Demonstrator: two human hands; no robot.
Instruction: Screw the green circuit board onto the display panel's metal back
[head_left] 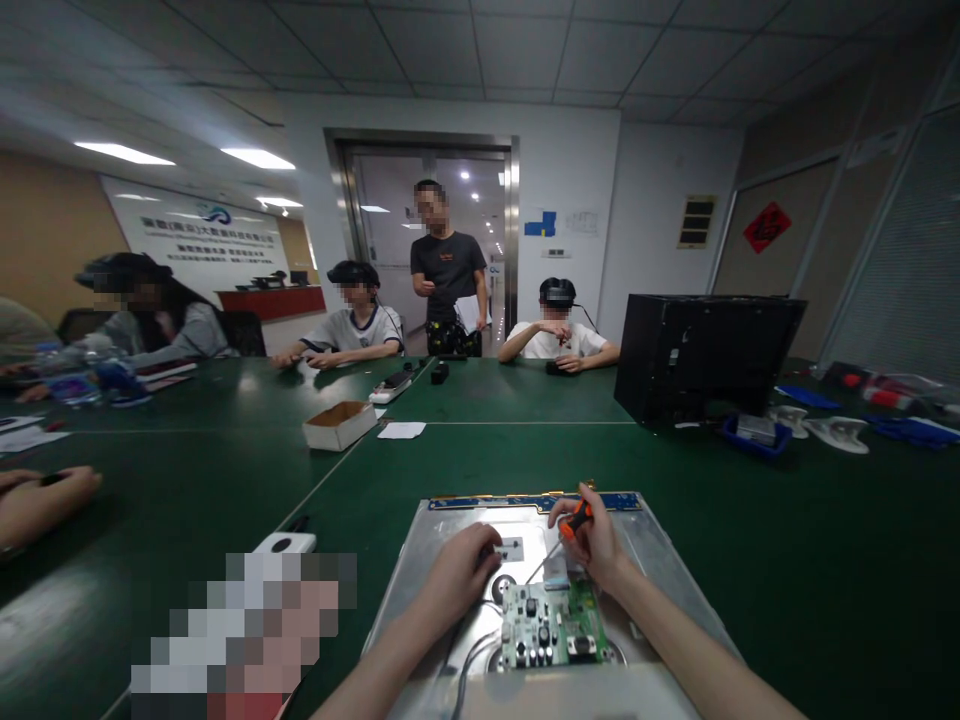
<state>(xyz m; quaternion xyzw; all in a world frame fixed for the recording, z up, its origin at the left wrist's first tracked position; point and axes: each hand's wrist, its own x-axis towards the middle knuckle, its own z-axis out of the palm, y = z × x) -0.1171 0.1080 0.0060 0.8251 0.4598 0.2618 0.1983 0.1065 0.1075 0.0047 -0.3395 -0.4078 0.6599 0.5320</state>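
My right hand (pixel 602 550) grips a screwdriver (pixel 576 521) by its orange and black handle. The thin shaft slants down to the left, its tip at the upper left corner of a green circuit board (pixel 553 622). This board lies on the silver metal back of a flat display panel (pixel 651 600). Over the panel, left of the screwdriver, my left hand (pixel 466 566) is closed with its fingers curled together; what they hold, if anything, I cannot make out. Grey cables (pixel 466 662) run from the board's left side. A blue circuit strip (pixel 495 503) lines the panel's far edge.
A white power strip (pixel 289 543) lies left of the panel, partly blurred out. Farther off stand an open cardboard box (pixel 339 428) and a black monitor casing (pixel 697 355). A blue tray (pixel 757 436) holds a metal part. Another person's hand (pixel 52 505) rests at left; several people are around the table.
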